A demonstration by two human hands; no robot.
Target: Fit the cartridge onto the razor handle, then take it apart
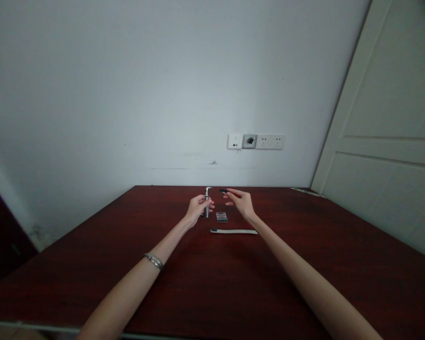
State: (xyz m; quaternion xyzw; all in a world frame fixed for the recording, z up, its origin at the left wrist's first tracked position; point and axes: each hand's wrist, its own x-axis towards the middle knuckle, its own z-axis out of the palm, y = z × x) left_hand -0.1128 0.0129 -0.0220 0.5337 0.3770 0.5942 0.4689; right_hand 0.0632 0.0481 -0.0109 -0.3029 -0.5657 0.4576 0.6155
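My left hand [199,205] is closed around a slim upright tool [207,208] that looks like a razor handle, with a bent silver head at its top pointing right. To its right and slightly apart, my right hand [241,202] pinches a small black piece [223,191] between thumb and fingertips; its exact kind is too small to make out. Below and between the hands, a small clear plastic case [221,217] with teal parts lies on the table. Nearer to me is a long pale strip [234,231] with a dark left end. A small dark bit shows beside my left hand, mostly hidden.
The dark red wooden table [134,283] reaches to a white wall [163,94]. Power sockets [270,141] are set in the wall above the far edge. On the right stands a pale panelled door [386,113], and a thin strip [308,192] lies by the table's far right edge.
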